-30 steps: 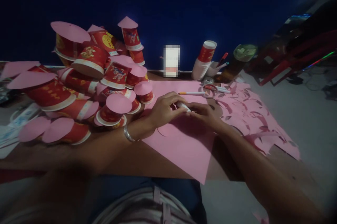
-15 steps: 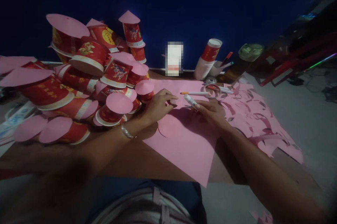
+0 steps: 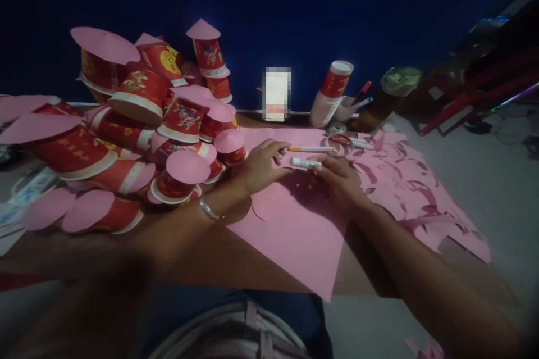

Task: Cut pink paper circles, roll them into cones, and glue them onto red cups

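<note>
My right hand (image 3: 340, 176) grips a white glue stick (image 3: 305, 163), which now lies nearly level and points left. My left hand (image 3: 266, 163) is at the other end of the stick, fingers half curled and thumb stretched toward it; nothing shows in its grasp, and I cannot tell whether the thumb touches the stick. Both hands are above a pink paper sheet (image 3: 303, 252). On this sheet rests a round pink paper disc (image 3: 269, 204), partly under my left wrist. An orange-tipped pen (image 3: 310, 149) lies just beyond the glue stick.
Red paper cups (image 3: 145, 92) with pink cone tops are heaped at left. A stack of cups (image 3: 330, 95) leans at the back, near a tape roll (image 3: 337, 127). Cut pink scraps (image 3: 425, 190) cover the right side. A lit, blurred screen (image 3: 276, 92) stands behind.
The glue stick has turned from slanting to nearly level in my right hand. My left hand has moved slightly right and its fingers have curled more, nearer the stick.
</note>
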Demonstrator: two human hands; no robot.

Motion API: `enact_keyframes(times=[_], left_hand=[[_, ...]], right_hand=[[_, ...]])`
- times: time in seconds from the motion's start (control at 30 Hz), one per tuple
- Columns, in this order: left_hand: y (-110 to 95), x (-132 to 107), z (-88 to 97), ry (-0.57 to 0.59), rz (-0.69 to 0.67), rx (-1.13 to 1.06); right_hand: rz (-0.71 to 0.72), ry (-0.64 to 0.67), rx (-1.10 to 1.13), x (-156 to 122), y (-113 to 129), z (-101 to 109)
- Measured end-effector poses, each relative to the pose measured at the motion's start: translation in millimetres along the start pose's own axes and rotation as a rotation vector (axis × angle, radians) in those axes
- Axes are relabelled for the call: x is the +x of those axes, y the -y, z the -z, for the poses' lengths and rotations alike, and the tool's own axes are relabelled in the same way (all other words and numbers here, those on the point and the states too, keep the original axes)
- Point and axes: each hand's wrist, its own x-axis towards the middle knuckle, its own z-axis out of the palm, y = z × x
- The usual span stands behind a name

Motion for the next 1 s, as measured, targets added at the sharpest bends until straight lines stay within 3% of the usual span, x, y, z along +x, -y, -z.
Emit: enact_keyframes(times=[0.1, 0.27, 0.63, 0.9, 1.0], left_hand=[[-19.2, -17.6, 3.8, -0.081, -0.065, -0.204], [-28.9, -30.2, 4.6, -0.188, -0.180, -0.233], [-33.6, -36.1, 10.1, -0.176, -0.385, -0.115], [-30.7, -40.2, 11.5, -0.181, -0.308, -0.087], [-30.4, -40.9, 12.0, -0.174, -0.303, -0.098]], right_hand=[[0.009, 0.035, 0.051, -2.4, 0.9, -7.2], [0.010, 0.039, 0.082, -5.7, 0.7, -14.9], [-0.178, 0.212, 0.052, -14.5, 2.0, -18.2], [-0.079, 0.178, 0.071, -12.7, 1.9, -16.6], [-0.105, 0.195, 0.108, -12.6, 3.0, -16.5]])
